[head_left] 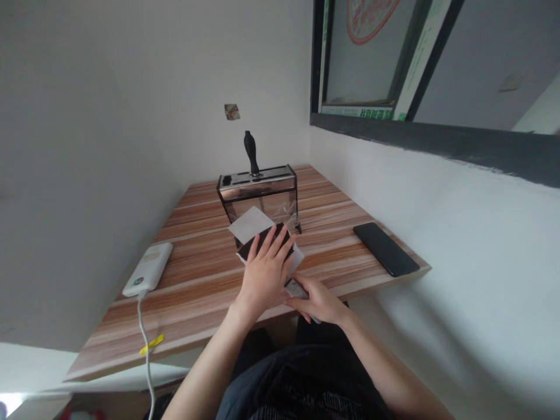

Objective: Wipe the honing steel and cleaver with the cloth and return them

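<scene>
My left hand lies flat with fingers spread on a dark square piece with white edges, pressing it down near the table's front. A white sheet sticks out beyond it. At its lower right, my right hand is closed around a slim light-grey object; its kind does not show, and part of it is hidden by the fingers. Right behind the white sheet stands a clear-sided box with a metal top and an upright black handle. Crumpled clear plastic is beside the sheet.
On the wood-grain table, a white power bank with a white cable lies left. A yellow strip is at the front edge. A black phone lies right, by the wall. A dark-framed window is above.
</scene>
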Demonstrator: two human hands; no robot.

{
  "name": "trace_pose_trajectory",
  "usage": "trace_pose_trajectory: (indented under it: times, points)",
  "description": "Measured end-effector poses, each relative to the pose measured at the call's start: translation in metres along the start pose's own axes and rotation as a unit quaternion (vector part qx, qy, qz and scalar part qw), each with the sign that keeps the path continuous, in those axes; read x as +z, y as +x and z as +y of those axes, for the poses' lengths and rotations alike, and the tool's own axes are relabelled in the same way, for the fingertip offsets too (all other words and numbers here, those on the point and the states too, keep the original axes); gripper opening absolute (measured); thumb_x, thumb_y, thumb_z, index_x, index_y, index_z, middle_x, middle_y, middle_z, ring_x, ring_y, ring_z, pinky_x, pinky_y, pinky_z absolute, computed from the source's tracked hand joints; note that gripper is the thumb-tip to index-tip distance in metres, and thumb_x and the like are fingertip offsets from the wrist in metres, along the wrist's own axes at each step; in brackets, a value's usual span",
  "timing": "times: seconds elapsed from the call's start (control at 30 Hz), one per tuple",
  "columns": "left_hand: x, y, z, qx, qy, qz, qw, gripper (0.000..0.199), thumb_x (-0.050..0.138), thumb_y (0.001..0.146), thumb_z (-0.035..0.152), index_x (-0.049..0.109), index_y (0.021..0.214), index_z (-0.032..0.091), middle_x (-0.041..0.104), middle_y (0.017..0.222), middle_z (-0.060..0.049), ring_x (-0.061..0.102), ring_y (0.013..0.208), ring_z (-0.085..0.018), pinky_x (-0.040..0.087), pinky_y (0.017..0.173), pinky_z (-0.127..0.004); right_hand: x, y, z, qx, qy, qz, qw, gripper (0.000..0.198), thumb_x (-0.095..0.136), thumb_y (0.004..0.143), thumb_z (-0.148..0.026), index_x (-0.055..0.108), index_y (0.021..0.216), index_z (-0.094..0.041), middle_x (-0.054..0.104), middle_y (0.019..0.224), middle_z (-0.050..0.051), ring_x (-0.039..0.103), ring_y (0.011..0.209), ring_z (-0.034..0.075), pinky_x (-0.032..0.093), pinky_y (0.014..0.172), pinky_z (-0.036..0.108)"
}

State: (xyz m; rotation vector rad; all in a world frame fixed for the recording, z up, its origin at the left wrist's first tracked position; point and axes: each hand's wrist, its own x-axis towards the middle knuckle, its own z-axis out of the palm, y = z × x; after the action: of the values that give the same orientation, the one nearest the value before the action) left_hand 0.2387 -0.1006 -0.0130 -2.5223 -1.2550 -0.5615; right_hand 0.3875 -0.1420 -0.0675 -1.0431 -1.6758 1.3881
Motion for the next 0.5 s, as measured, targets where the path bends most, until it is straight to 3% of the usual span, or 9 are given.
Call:
trace_pose_trajectory:
  times: [0.3, 0.5]
  points:
    - [-0.004, 0.026, -0.039, -0.053, 0.023, 0.037, 0.998, 0.044, 0.034, 0.095, 0.030, 0.042, 0.138, 0.025, 0.033, 0.149, -0.002, 0.024, 0.140, -0.023, 0.017, 0.113, -0.049, -0.001, 0.001, 0.006, 0.011, 0.038, -0.014, 0.999, 0.024, 0.063, 0.080, -0.033, 0.047, 0.090, -0.018, 0.044, 0.049, -0.011, 0.043, 0.034, 0.005, 0.029, 0.033, 0.014]
    - [-0.002, 0.039, -0.048, -0.070, 0.032, 0.060, 0.995, 0.044, 0.034, 0.095, 0.030, 0.044, 0.137, 0.024, 0.035, 0.148, -0.003, 0.024, 0.140, -0.023, 0.015, 0.114, -0.050, -0.002, 0.001, 0.011, 0.013, 0.054, -0.014, 0.998, 0.027, 0.063, 0.080, -0.034, 0.048, 0.096, -0.018, 0.045, 0.052, -0.010, 0.044, 0.034, 0.005, 0.030, 0.033, 0.015]
